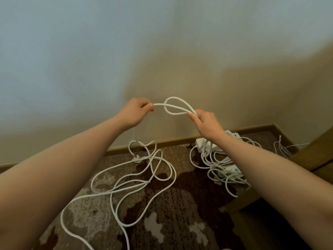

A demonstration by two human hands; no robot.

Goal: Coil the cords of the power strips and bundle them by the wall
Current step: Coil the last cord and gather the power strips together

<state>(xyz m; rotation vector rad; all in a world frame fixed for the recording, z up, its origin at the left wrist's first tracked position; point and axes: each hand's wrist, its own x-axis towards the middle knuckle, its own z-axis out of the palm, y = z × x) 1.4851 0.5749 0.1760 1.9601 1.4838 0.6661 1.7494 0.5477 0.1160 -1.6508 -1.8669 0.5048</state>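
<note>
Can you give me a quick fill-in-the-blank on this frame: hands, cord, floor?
1. Both hands hold a white ____ up in front of the wall.
2. Between the left hand and the right hand the cord forms a ____.
3. The power strips lie on the carpet below the ____ forearm.

Missing words: cord; loop; right

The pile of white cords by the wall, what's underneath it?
Under the cord pile lie white power strips with blue buttons, on patterned brown carpet. The right forearm covers part of the pile, so how many strips are there cannot be told.
</note>
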